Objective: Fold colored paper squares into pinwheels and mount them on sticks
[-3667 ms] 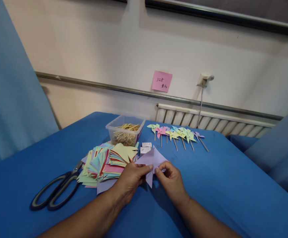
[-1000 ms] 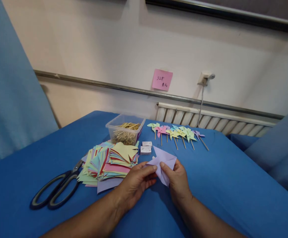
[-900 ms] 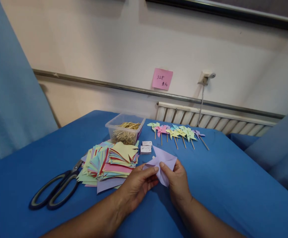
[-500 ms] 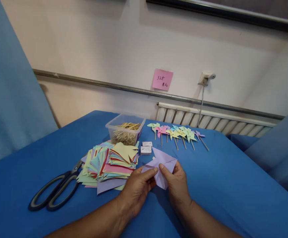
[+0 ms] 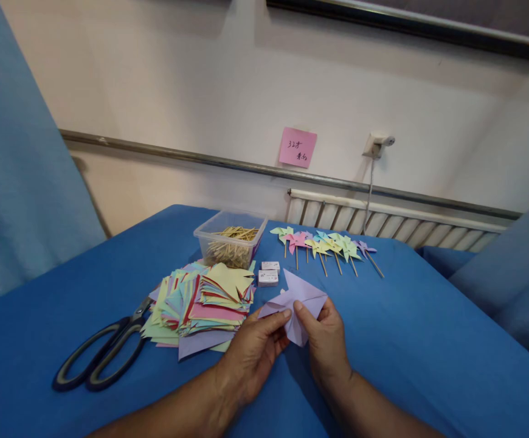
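Hands meet over the blue table (image 5: pixel 428 340): the left hand (image 5: pixel 253 350) and right hand (image 5: pixel 326 337) each pinch the folded lilac paper (image 5: pixel 298 301), now turned wider than seconds ago, near the front edge beside the coloured paper stack (image 5: pixel 200 298). A pink note (image 5: pixel 297 148) on the wall carries handwriting reading roughly "32".

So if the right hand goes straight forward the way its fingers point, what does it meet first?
Beyond the lilac paper in its grip, the right hand would probably meet the small white boxes; depth is unclear.

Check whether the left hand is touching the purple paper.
Touching. The head view shows the left hand pinching the purple paper at its middle, opposite the right hand.
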Action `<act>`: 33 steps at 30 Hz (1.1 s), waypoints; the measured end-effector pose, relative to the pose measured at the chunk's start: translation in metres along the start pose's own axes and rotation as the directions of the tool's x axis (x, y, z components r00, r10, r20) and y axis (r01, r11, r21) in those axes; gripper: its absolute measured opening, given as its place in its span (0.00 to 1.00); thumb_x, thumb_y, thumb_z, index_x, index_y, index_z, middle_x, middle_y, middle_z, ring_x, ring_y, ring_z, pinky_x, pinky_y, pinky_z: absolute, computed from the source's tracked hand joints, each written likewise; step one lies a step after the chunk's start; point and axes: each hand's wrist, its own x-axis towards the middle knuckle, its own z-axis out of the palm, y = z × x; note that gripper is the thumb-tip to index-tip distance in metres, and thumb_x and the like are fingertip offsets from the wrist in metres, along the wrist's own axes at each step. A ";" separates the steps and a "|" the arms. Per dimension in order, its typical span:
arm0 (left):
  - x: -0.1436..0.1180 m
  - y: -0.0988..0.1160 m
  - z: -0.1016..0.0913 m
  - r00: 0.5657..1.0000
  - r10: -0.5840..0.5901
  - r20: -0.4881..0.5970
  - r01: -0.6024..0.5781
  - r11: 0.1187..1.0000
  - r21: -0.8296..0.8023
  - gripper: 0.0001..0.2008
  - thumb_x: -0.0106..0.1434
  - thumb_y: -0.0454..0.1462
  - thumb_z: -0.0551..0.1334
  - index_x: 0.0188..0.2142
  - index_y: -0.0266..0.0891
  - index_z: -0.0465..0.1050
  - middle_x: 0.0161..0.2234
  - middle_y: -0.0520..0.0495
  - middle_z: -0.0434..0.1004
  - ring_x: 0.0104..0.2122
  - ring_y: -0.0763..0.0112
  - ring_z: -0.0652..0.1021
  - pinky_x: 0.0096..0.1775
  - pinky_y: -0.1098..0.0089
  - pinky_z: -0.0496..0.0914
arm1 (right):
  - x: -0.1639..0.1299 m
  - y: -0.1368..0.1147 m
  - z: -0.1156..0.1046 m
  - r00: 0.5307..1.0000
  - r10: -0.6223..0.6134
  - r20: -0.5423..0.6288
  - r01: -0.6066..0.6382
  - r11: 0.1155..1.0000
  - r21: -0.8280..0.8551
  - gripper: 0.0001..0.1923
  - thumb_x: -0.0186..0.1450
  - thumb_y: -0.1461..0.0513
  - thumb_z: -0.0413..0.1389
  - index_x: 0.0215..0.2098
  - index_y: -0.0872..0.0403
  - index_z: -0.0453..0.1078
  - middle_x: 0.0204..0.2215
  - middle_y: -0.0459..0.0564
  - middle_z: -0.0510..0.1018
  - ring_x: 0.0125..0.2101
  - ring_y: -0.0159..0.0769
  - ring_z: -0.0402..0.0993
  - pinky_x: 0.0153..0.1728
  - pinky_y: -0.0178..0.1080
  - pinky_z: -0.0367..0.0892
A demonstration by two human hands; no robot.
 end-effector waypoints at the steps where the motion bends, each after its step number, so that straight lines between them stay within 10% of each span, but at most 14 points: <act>1: 0.000 0.000 0.000 1.000 0.011 0.002 -0.011 1.000 0.010 0.16 0.51 0.34 0.67 0.41 0.38 0.74 0.38 0.45 0.79 0.36 0.68 0.78 0.37 0.71 0.70 | 0.000 0.000 0.000 1.000 -0.003 0.000 0.003 1.000 0.003 0.18 0.53 0.60 0.62 0.41 0.55 0.66 0.36 0.50 0.79 0.34 0.38 0.75 0.37 0.40 0.69; 15: 0.002 0.013 0.001 0.988 0.131 -0.077 -0.121 0.985 0.119 0.16 0.48 0.36 0.68 0.37 0.33 0.75 0.32 0.43 0.81 0.32 0.63 0.79 0.35 0.68 0.71 | 0.003 0.006 -0.005 0.990 0.056 0.130 -0.062 0.997 0.040 0.14 0.59 0.55 0.57 0.40 0.54 0.67 0.31 0.47 0.78 0.28 0.34 0.73 0.30 0.36 0.67; 33: 0.006 0.038 -0.009 0.989 0.133 -0.064 -0.133 0.991 0.006 0.12 0.53 0.30 0.63 0.39 0.34 0.73 0.32 0.46 0.80 0.30 0.68 0.79 0.32 0.71 0.74 | -0.010 -0.003 -0.007 0.872 -0.227 0.434 0.389 0.859 -0.332 0.13 0.59 0.65 0.55 0.43 0.49 0.69 0.32 0.46 0.76 0.31 0.34 0.71 0.35 0.37 0.65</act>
